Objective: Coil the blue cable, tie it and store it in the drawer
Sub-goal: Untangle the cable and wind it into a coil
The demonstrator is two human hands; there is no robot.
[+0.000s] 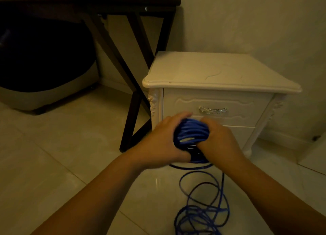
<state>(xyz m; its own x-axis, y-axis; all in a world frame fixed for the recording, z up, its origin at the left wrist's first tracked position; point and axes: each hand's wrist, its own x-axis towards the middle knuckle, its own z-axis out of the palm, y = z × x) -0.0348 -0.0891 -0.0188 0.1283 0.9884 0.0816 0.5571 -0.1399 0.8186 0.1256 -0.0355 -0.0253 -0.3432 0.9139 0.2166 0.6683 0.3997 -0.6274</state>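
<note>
Blue cable (192, 131): you hold the coiled part between both hands, before the shut drawer (243, 109); loose loops lie on the floor (70, 146). Your left hand (158, 141) and right hand (219, 140): fingers curled round the coil.

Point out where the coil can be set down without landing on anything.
The nightstand top is bare, bordered by the wall behind and the drawer below. The floor tiles left of the left hand, up to the dark table leg, are also free. Crowded: loose blue cable loops sprawl on the floor below the right hand.
</note>
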